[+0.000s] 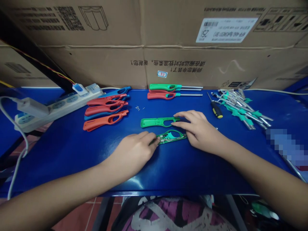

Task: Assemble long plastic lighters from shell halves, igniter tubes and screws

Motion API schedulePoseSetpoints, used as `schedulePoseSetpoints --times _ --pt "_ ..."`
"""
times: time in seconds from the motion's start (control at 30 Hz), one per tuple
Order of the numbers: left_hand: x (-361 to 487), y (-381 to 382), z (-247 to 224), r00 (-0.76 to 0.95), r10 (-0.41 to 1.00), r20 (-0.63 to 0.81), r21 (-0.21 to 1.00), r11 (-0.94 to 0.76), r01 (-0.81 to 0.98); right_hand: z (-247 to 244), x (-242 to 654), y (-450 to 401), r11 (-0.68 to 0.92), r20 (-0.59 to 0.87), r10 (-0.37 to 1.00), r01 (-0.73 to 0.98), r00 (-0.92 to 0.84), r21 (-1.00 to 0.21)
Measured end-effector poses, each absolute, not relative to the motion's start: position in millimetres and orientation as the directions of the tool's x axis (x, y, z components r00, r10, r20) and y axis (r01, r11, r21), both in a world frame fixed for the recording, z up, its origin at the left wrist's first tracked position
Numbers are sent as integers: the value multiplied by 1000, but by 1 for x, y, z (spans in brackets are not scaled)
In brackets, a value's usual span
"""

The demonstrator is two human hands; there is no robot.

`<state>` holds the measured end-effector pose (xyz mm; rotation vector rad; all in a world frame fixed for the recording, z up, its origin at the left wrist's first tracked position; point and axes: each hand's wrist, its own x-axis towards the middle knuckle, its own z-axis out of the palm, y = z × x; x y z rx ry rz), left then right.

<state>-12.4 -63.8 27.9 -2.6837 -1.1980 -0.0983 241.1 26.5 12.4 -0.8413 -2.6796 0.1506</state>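
My left hand [136, 150] is closed on the left end of an open green lighter shell [178, 138], which holds a teal trigger [171, 135] and thin white wires. Just behind it lies a second green shell half [154, 122], its inner side up. My right hand [199, 130] has its thumb and index finger close together at that half's right end, while its other fingers are near the right end of the lower shell. Whether the right fingertips pinch the upper half is hard to tell.
Red, orange and blue shells [103, 120] lie at the left beside a white power strip [57, 104]. Small screws [137, 108] sit behind the shells. Two assembled lighters [163, 87] rest near the cardboard [120, 67]. A screwdriver [216, 110] and metal tubes with teal parts [243, 109] are at right.
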Motion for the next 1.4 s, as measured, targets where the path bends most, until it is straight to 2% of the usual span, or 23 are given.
schedulePoseSetpoints --times 0.17,0.27,0.37,0.53,0.63,0.73,0.83,0.93,1.03,1.13,1.2,1.3,1.4 --pt "-3 -78 25 694 708 130 -282 -644 711 8 244 32 776 251 630 585 -735 -233" --pt "1 -83 28 673 733 97 -299 -624 722 7 245 37 726 235 682 601 -693 -334" --pt "-2 -79 30 651 753 93 -260 -613 746 7 249 45 667 194 722 592 -664 -453" --pt "-12 -65 26 623 777 90 -131 -611 781 11 254 53 651 239 735 561 -635 -511" --pt "-16 -57 23 617 779 111 -38 -617 786 14 254 53 559 250 810 568 -531 -604" --pt "-19 -51 23 626 761 172 30 -639 769 18 252 51 401 191 896 543 -402 -738" --pt "-22 -45 25 621 716 320 64 -670 740 22 250 50 289 137 923 416 -359 -862" --pt "-27 -42 30 585 688 429 54 -666 744 27 250 47 143 7 914 307 -405 -941" --pt "-31 -40 34 570 688 448 35 -651 758 31 249 41 45 -106 868 288 -486 -956" --pt "-34 -38 35 583 681 444 53 -669 742 34 249 35 88 -125 808 329 -576 -940" --pt "-35 -36 34 600 674 431 79 -690 719 34 248 32 193 -87 777 367 -624 -910" --pt "-34 -34 29 620 676 398 131 -711 691 33 247 30 449 30 721 434 -692 -781" --pt "-33 -32 23 608 698 377 193 -702 686 29 246 31 653 129 626 427 -769 -625"
